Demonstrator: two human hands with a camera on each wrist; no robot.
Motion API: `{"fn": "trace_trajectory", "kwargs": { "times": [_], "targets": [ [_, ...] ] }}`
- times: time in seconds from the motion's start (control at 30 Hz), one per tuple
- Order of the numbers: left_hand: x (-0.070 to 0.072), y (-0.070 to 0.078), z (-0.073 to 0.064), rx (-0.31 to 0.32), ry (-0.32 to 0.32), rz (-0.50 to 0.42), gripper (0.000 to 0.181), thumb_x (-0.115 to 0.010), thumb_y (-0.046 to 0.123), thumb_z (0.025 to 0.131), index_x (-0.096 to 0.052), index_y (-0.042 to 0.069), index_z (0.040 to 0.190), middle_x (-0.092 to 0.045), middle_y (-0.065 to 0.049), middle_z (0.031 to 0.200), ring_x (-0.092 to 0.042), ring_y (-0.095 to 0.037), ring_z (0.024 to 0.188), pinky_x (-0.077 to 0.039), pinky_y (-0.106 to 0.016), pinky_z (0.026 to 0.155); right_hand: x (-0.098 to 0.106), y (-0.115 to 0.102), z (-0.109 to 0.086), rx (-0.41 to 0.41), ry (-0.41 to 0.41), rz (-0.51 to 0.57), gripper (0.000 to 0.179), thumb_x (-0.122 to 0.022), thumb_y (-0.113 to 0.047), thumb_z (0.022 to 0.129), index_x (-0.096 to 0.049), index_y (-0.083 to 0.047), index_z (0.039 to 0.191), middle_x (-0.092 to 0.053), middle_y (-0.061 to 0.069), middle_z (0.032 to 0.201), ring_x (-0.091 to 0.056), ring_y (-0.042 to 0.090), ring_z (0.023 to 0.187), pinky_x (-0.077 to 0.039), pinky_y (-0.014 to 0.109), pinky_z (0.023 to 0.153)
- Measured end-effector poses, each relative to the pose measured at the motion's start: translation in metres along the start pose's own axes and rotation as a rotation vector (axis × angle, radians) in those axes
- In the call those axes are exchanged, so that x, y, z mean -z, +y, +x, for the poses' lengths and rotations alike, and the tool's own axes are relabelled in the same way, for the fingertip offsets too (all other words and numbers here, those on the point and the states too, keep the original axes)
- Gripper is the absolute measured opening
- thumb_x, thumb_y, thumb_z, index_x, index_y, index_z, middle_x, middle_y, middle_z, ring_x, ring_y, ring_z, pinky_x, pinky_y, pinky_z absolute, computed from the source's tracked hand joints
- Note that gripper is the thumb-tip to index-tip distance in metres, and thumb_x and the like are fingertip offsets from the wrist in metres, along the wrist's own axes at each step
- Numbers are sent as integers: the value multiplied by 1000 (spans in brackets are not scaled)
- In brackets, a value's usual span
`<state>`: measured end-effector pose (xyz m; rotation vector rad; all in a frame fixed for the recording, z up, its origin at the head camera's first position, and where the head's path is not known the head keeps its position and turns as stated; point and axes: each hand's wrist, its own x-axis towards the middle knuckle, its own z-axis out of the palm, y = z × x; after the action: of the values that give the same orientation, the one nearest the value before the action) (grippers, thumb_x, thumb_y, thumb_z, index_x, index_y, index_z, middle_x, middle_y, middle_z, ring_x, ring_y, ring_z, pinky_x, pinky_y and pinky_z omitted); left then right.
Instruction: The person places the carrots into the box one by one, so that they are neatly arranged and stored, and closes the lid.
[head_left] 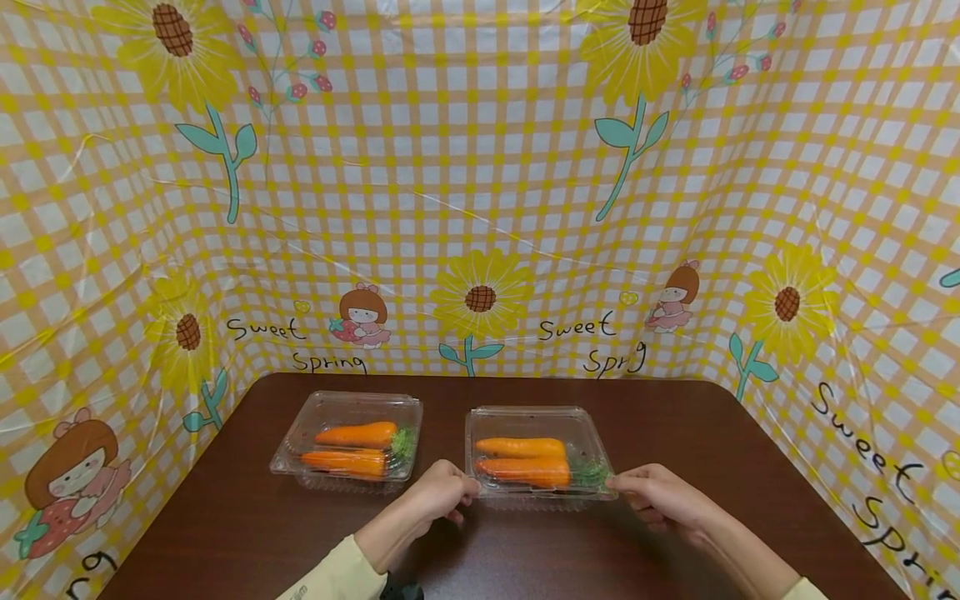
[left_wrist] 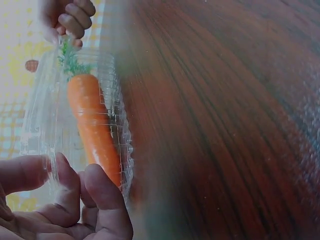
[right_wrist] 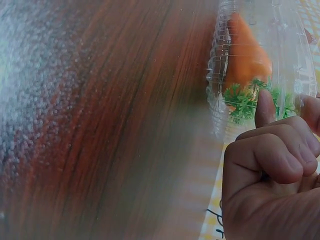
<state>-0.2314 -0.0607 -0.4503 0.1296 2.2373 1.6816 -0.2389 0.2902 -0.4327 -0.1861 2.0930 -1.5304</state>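
Observation:
A clear plastic clamshell box [head_left: 534, 421] stands on the table in front of me, its lid lying over two carrots. The rear carrot [head_left: 521, 448] is lighter orange; the front carrot [head_left: 525, 472] is deeper orange with feathery green leaves [head_left: 588, 473] at the right end. My left hand [head_left: 442, 493] pinches the front left corner of the box's rim between thumb and index finger [left_wrist: 65, 175]. At the front right corner, my right hand [head_left: 660, 493] pinches the rim, its other fingers curled below, as the right wrist view shows [right_wrist: 280, 155].
To the left stands a second clear clamshell box [head_left: 348, 407] with two carrots [head_left: 345, 462] and green leaves inside. Both boxes are on a dark brown wooden table [head_left: 225, 533]. A yellow checked cloth [head_left: 480, 183] with sunflowers hangs round its back and sides.

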Motion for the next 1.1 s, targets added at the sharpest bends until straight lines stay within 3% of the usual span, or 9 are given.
{"fn": "trace_trajectory", "kwargs": {
  "times": [0.23, 0.37, 0.5, 0.7, 0.93, 1.1],
  "targets": [
    [-1, -1, 2, 1, 2, 33, 43, -61, 11, 95, -45, 15, 56, -51, -3, 77, -51, -18, 74, -49, -26, 57, -1, 1, 0, 0, -1, 2, 31, -57, -30, 102, -60, -11, 79, -19, -7, 57, -13, 9, 48, -18, 25, 45],
    [-1, -1, 2, -4, 13, 48, 33, -62, 12, 96, -61, 4, 64, -55, -5, 81, -53, -19, 77, -49, -27, 57, -1, 1, 1, -4, 3, 8, 32, -57, -29, 102, -56, -12, 75, -19, -7, 57, -13, 9, 48, -18, 25, 46],
    [1, -2, 2, 3, 30, 57, 24, -64, 15, 95, -74, -5, 88, -63, -6, 92, -57, -20, 83, -52, -29, 60, -1, 2, 2, -6, 3, 17, 33, -58, -28, 102, -52, -13, 72, -18, -7, 56, -12, 9, 48, -17, 25, 46],
    [0, -2, 2, 16, 29, 43, 26, -65, 17, 93, -67, -1, 74, -63, -5, 94, -58, -20, 85, -54, -29, 61, 1, 4, 4, 1, -18, 42, 23, -59, -23, 100, -63, -10, 82, -21, -9, 55, -14, 6, 47, -20, 22, 45],
    [0, -1, 3, 20, 25, 26, 24, -65, 16, 92, -69, -3, 77, -63, -5, 93, -57, -19, 85, -54, -30, 62, 1, 5, 6, 27, -27, 46, 34, -59, -19, 100, -50, -17, 68, -25, -11, 53, -16, 5, 45, -21, 21, 44],
    [0, -2, 3, 20, 26, 15, 24, -65, 15, 92, -67, -1, 75, -61, -5, 89, -56, -19, 82, -53, -28, 59, -2, 5, 5, 40, -11, 56, 28, -59, -17, 99, -57, -16, 70, -27, -12, 53, -19, 3, 45, -23, 19, 44]
  ]
}}
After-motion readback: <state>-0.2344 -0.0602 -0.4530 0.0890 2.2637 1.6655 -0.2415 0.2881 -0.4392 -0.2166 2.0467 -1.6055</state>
